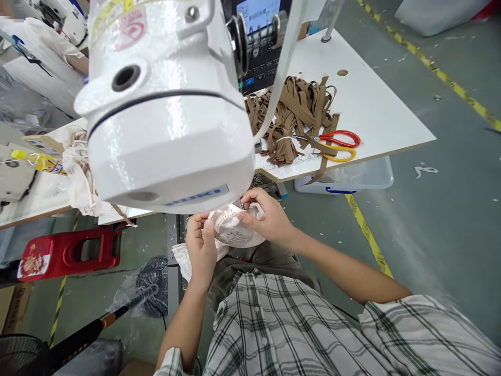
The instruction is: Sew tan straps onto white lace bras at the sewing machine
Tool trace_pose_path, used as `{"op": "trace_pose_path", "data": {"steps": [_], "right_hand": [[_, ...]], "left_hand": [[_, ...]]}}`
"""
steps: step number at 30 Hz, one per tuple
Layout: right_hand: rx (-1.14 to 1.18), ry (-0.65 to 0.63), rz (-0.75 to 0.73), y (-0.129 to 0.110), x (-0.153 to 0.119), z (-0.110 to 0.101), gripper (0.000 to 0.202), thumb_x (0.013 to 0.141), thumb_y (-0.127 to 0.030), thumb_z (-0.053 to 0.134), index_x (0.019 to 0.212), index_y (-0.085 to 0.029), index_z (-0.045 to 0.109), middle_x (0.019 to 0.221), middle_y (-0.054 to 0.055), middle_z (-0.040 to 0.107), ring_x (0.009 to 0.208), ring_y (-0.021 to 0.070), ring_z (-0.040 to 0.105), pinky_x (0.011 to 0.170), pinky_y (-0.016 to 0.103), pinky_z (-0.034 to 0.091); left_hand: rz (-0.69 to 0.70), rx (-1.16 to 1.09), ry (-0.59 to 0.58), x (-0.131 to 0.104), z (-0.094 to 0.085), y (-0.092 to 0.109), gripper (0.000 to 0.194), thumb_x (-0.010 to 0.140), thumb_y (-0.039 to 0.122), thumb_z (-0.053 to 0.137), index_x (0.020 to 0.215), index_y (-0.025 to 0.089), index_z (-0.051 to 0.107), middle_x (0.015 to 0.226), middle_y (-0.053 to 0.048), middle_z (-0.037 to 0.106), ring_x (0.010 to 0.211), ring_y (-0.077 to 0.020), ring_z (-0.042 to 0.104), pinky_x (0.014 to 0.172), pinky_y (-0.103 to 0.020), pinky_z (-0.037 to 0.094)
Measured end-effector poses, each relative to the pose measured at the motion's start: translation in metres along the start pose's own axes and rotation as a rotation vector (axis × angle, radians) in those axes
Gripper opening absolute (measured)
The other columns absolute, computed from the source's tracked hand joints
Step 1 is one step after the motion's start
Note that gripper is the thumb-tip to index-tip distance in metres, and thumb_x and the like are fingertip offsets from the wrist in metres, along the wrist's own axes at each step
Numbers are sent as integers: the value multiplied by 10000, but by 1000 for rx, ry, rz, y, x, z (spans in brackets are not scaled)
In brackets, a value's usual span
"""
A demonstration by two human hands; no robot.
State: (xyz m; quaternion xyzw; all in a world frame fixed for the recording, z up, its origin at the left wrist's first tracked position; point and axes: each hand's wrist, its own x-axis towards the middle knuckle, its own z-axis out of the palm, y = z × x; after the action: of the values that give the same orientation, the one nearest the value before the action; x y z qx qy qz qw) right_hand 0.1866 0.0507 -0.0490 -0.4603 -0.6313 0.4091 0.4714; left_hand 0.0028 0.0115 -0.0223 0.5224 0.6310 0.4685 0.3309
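Both hands hold a pale lace bra (235, 235) in front of the lap, below the head of a white sewing machine (172, 151). My left hand (201, 248) pinches its left edge between thumb and fingers. On the other side, my right hand (268, 216) grips the upper right edge, thumb over the fabric. The bra's upper edge runs close under the machine head, which hides the needle area. More pale fabric (182, 259) hangs down beside my left wrist.
Brown strap bundles (293, 112) lie on the white table (376, 109) at right, with red-and-yellow-handled scissors (340, 145) on them. A clear plastic bin (368, 175) is under that edge. Left are pale garments (80, 172), a red stool (70, 253) and a co-worker (47, 52).
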Motion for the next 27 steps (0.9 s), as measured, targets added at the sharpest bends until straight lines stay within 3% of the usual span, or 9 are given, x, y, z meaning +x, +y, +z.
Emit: {"op": "trace_pose_path", "data": {"steps": [5,8,12,14,17,20,23,25,27], "right_hand": [[-14,10,45,-6,1,3,315,846,-459,673,1002,-226,532,893,16,568,830,161,556,735,296,451],[18,7,114,-10,4,8,369,828,-462,689,1044,-222,511,913,16,540,771,142,522,645,268,434],[128,-9,213,-15,0,3,370,829,-471,683,1028,-202,525,812,-19,511,684,116,484,631,258,432],[142,-77,280,-17,-9,-8,338,834,-457,680,1028,-197,585,788,-12,567,702,131,528,640,264,444],[145,-202,322,-18,-28,-30,292,871,-417,646,1066,-206,694,943,43,704,827,170,637,716,291,490],[105,-211,308,-22,-46,-49,275,885,-408,631,1033,-215,758,1011,58,739,919,193,677,800,309,509],[53,-205,303,-28,-58,-57,257,863,-408,651,980,-220,783,931,51,744,853,189,682,749,299,511],[14,-209,284,-31,-64,-58,239,853,-399,663,964,-226,786,887,41,735,797,174,670,697,284,494],[-66,-203,240,-32,-69,-57,210,854,-383,668,945,-231,781,836,26,715,740,152,644,655,268,463]], "left_hand": [[-5,-4,19,2,-2,-1,279,974,431,518,1056,184,619,978,-59,624,842,-149,589,750,-242,474],[-4,-2,36,3,-2,1,293,965,449,525,1045,182,617,932,-48,612,774,-137,570,698,-232,465],[-4,-37,-6,-10,0,2,273,970,458,518,1005,195,581,835,-19,597,706,-128,566,657,-232,456],[10,-63,-88,-23,1,2,261,973,459,513,980,205,567,819,-20,602,719,-142,589,671,-250,474],[-20,-83,-221,-40,4,-2,265,968,465,518,978,211,593,840,-35,635,757,-164,622,704,-278,499],[-124,-123,-358,-44,11,-6,332,964,490,513,1054,205,658,1003,-81,699,939,-209,664,849,-337,522],[-299,-333,-554,-37,24,-5,438,949,550,498,1127,204,698,1196,-111,701,1156,-257,637,1032,-414,471],[-412,-516,-674,-32,32,2,492,937,586,477,1133,199,709,1211,-120,704,1201,-273,624,1066,-434,453],[-462,-657,-720,-31,35,13,490,942,577,456,1134,199,700,1179,-120,712,1204,-275,622,1053,-439,465]]}}
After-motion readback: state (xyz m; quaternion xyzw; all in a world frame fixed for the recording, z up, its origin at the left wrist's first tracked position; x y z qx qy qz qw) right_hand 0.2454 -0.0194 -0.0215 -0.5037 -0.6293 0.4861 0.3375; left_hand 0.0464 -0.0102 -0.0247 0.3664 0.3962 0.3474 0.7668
